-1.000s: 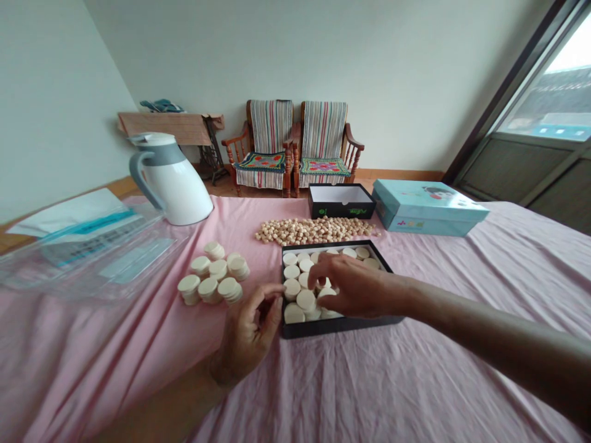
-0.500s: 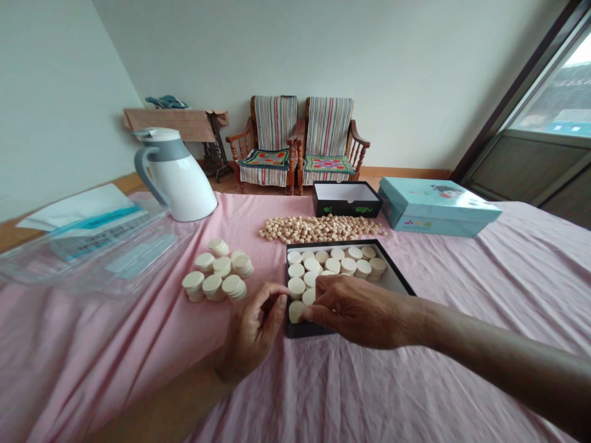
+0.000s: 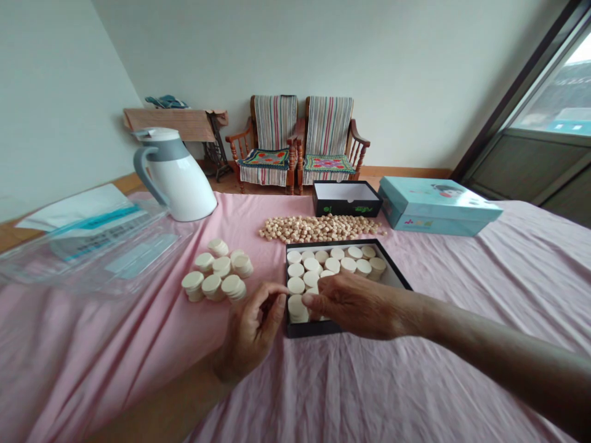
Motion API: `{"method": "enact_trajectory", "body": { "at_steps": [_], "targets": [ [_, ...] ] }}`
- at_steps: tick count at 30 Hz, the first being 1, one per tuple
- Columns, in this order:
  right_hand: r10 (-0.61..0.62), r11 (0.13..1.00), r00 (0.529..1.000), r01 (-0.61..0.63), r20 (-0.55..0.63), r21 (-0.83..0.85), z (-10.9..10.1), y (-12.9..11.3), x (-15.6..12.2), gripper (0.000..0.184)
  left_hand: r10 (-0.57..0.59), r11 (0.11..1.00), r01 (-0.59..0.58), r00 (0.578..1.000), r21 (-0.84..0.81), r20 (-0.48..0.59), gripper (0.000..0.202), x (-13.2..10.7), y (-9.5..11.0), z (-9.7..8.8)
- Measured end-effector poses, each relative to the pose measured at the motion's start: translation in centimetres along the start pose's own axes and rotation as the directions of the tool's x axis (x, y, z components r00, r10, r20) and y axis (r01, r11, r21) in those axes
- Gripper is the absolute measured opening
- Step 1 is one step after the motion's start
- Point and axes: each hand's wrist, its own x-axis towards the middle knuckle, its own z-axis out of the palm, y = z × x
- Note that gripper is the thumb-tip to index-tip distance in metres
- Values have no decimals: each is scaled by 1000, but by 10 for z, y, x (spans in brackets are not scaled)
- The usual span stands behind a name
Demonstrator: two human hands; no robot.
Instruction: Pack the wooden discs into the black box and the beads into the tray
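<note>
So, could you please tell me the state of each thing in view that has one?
Tray: open, partly filled with disc stacks
Discs left of it: stacked
Black box: open
Blue box: lid on
Jug: standing, lid on
Small pieces: loose, heaped
Clear plastic: lying down
Cloth: creased
Left hand: half curled, at the tray's left rim
Right hand: over the tray, grip partly hidden

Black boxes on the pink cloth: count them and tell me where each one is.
2. The near box sits under the right hand and holds pale discs; the far box stands beyond the beige pieces, left of the blue box. No other shows.
</note>
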Motion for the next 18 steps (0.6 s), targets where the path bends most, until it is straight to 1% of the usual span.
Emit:
{"method": "enact_trajectory", "body": {
  "at_steps": [2, 4, 7, 9, 11, 14, 16, 18],
  "targets": [
    [-9, 997, 999, 12, 39, -81, 3, 0, 2, 57, 3, 1000, -3, 1000, 13, -2, 11, 1, 1, 0],
    [-67, 982, 995, 79, 70, -171, 7, 2, 5, 50, 8, 1000, -8, 1000, 22, -6, 10, 1, 1, 0],
    [-149, 945, 985, 168, 86, -282, 14, 4, 8, 42, 18, 1000, -17, 1000, 16, -9, 10, 2, 1, 0],
    [-157, 935, 985, 172, 70, -310, 17, 4, 10, 43, 19, 1000, -19, 1000, 12, -8, 11, 2, 0, 0],
    [-116, 955, 992, 125, 50, -267, 14, 3, 9, 50, 16, 1000, -16, 1000, 9, -7, 11, 2, 0, 1],
    [-15, 997, 1000, 14, -11, -72, 0, 3, 5, 60, 13, 1000, -13, 1000, 2, -12, 11, 1, -1, 0],
    [39, 999, 996, -36, -82, 36, -13, 7, 0, 63, 15, 1000, -15, 1000, 3, -19, 12, 0, -1, 0],
    [53, 998, 991, -47, -125, 51, -22, 15, -7, 61, 19, 1000, -18, 999, 10, -26, 12, 0, -1, 0]
  ]
}}
